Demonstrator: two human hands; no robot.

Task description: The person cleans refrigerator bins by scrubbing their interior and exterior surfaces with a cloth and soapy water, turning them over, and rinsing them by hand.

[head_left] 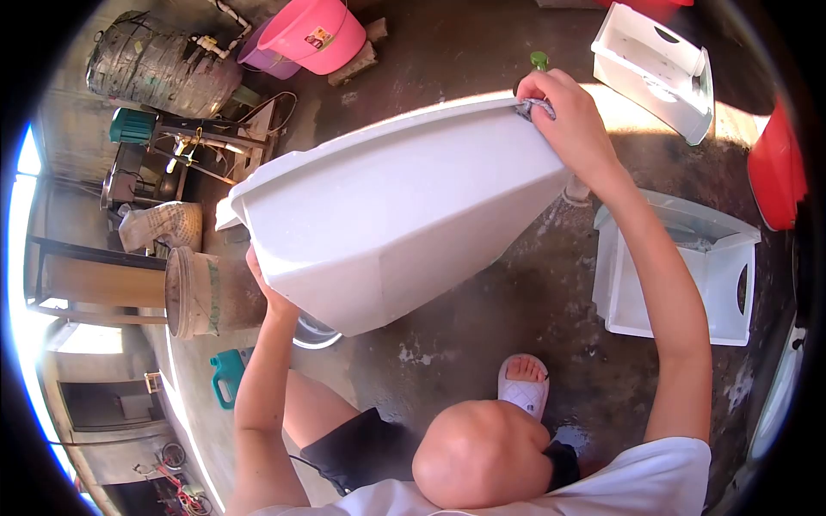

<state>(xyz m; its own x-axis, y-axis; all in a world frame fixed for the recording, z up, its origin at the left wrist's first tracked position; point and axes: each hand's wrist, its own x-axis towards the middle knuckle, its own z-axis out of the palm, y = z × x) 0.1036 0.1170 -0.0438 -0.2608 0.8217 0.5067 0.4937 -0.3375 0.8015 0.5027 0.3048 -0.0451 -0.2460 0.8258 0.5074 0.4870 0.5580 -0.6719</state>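
Observation:
A large white plastic drawer (370, 198) is tilted up in front of me, its smooth outer side facing me. My left hand (272, 291) grips its lower left corner, with most of the fingers hidden behind the plastic. At the upper right end, my right hand (575, 120) is closed around a crumpled grey cloth (535, 107), pressed against the rim. The inside of the drawer is turned away from view.
Two more white drawers, one upper right (645, 64) and one nearer (637, 297), lie on the wet floor (413, 361). A pink bucket (318, 39), a teal jug (227, 377), a dirty bucket (202, 292) and a red tub (774, 172) stand around.

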